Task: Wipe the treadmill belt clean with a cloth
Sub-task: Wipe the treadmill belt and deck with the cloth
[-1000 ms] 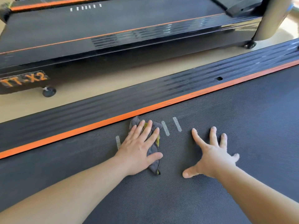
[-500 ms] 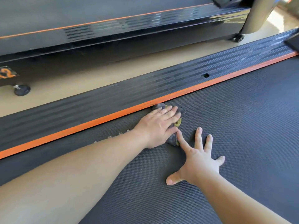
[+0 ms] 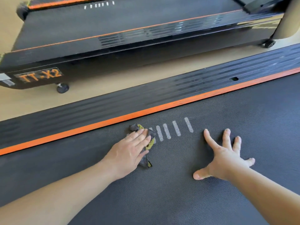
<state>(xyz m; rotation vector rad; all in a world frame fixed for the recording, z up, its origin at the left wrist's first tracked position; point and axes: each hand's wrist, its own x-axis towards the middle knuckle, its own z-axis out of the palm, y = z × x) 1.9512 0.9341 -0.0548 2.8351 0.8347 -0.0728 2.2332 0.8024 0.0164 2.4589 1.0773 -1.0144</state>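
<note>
The person's left hand (image 3: 129,153) is pressing flat on a crumpled grey and yellow-green cloth (image 3: 151,135), fingers straight and close together rather than curled round it. The right hand (image 3: 227,156) is lying open as well, fingers splayed and palm down, bracing on the bare treadmill belt (image 3: 178,192) well apart from the cloth. The cloth is sitting almost wholly under the left palm and fingers, with bunched corners poking out beyond the fingertips and on the thumb side. It is lying near the belt's far edge, just short of the orange strip (image 3: 146,112), and is overlapping the nearest of the white dashes (image 3: 167,133) printed on the belt. To my eye the left hand is working a pass along this edge. Doing it well is calling for even pressure through the whole palm, the cloth spread flatter so more of it is meeting the textured surface, and overlapping strokes running right up to the strip. Beyond the strip the ribbed side rail (image 3: 146,96) is running past, then pale floor (image 3: 113,78), and a second treadmill (image 3: 113,38) marked TT-X2 is standing on small caster wheels (image 3: 62,88).
</note>
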